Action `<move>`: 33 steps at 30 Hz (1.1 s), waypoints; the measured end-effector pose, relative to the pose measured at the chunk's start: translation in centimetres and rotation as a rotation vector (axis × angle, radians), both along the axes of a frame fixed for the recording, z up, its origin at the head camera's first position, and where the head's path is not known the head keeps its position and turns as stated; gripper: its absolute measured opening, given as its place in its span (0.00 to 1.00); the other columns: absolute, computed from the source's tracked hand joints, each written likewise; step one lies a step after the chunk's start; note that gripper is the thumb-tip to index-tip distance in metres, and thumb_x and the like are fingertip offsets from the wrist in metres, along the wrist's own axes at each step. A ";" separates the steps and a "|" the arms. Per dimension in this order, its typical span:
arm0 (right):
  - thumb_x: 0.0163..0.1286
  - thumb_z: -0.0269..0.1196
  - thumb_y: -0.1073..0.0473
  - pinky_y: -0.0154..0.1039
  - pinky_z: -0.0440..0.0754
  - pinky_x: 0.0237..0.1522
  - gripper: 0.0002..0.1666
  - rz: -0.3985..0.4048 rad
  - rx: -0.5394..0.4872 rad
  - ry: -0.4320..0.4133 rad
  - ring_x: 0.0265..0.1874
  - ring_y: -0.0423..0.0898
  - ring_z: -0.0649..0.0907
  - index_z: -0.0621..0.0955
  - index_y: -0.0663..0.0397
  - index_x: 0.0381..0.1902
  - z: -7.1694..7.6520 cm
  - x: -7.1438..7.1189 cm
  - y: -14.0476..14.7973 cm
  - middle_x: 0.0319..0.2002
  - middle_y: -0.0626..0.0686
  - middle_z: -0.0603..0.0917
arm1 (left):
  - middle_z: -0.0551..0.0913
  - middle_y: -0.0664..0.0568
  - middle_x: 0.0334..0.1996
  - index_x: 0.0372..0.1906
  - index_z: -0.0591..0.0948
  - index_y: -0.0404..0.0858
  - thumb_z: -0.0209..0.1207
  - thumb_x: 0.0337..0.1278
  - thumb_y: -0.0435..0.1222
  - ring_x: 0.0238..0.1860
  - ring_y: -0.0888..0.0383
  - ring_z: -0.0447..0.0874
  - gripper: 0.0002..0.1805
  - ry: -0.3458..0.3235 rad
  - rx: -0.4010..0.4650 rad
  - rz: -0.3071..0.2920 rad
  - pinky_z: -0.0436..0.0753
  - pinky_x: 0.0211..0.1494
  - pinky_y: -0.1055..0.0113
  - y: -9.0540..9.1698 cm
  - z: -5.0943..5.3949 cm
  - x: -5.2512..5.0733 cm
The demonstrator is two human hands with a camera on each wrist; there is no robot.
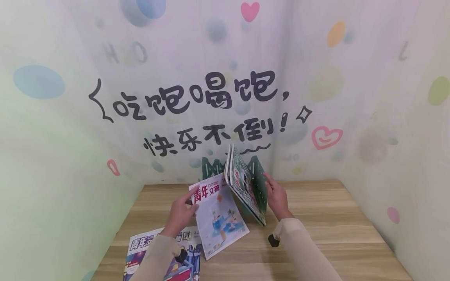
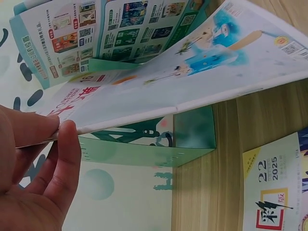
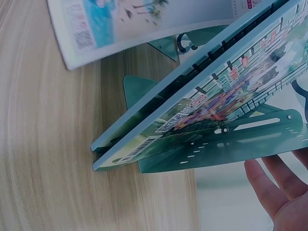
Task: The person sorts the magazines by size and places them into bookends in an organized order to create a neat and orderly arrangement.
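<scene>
My left hand (image 1: 181,212) pinches the left edge of a white magazine (image 1: 225,214) with red lettering and a blue beach picture. In the left wrist view, the thumb and fingers (image 2: 70,159) grip that edge. The magazine hangs tilted in front of a green metal bookend (image 1: 261,187) with upright side panels. Two green-covered magazines (image 1: 243,175) lean at a slant inside it, close together. My right hand (image 1: 277,197) touches the outer face of the bookend's right panel; its fingers (image 3: 267,192) look fairly straight in the right wrist view, where the thumb is not seen.
Colourful magazines (image 1: 138,259) lie on the wooden table (image 1: 323,230) at the front left, partly under my left forearm. A patterned wall (image 1: 218,47) with black lettering rises right behind the bookend, and side walls border the table.
</scene>
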State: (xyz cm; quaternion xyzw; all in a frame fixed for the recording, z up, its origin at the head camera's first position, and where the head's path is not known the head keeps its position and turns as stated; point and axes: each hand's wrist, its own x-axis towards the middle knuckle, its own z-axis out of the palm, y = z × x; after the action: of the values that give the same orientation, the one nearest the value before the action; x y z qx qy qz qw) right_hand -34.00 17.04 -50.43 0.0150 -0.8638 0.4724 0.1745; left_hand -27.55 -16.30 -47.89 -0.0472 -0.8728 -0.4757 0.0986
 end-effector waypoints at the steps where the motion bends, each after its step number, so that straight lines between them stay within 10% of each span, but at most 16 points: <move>1: 0.78 0.50 0.57 0.57 0.75 0.58 0.23 -0.003 0.004 0.005 0.59 0.58 0.76 0.73 0.41 0.68 0.0 0.0 0.0 0.66 0.57 0.73 | 0.79 0.46 0.42 0.70 0.70 0.57 0.62 0.60 0.27 0.37 0.52 0.79 0.36 0.007 -0.003 0.003 0.85 0.30 0.65 0.1 0.0 -0.1; 6: 0.78 0.51 0.57 0.51 0.79 0.46 0.23 -0.011 0.012 0.014 0.48 0.56 0.80 0.73 0.40 0.68 -0.3 -0.2 0.1 0.65 0.56 0.73 | 0.80 0.45 0.42 0.70 0.69 0.56 0.62 0.60 0.28 0.37 0.52 0.80 0.36 0.030 -0.001 0.026 0.85 0.30 0.66 0.6 0.2 -0.4; 12: 0.78 0.50 0.56 0.57 0.75 0.58 0.23 0.008 -0.008 -0.007 0.60 0.59 0.75 0.72 0.38 0.69 -0.3 -0.2 0.0 0.67 0.56 0.71 | 0.80 0.43 0.46 0.71 0.69 0.55 0.62 0.59 0.26 0.40 0.51 0.80 0.37 0.051 0.007 0.042 0.85 0.30 0.69 1.0 0.3 -0.4; 33: 0.78 0.50 0.56 0.57 0.77 0.56 0.23 0.006 -0.012 -0.010 0.55 0.57 0.78 0.72 0.39 0.68 -0.1 0.1 0.0 0.66 0.57 0.73 | 0.79 0.38 0.53 0.73 0.65 0.51 0.55 0.57 0.19 0.45 0.47 0.82 0.40 0.087 0.105 0.024 0.87 0.36 0.65 1.5 0.2 -0.7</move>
State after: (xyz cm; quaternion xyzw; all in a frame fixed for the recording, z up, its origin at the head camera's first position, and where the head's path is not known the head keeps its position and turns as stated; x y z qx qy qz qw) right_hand -33.95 17.06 -50.55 0.0143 -0.8618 0.4782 0.1689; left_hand -28.23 -14.77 -47.71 -0.0523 -0.8420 -0.5171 0.1444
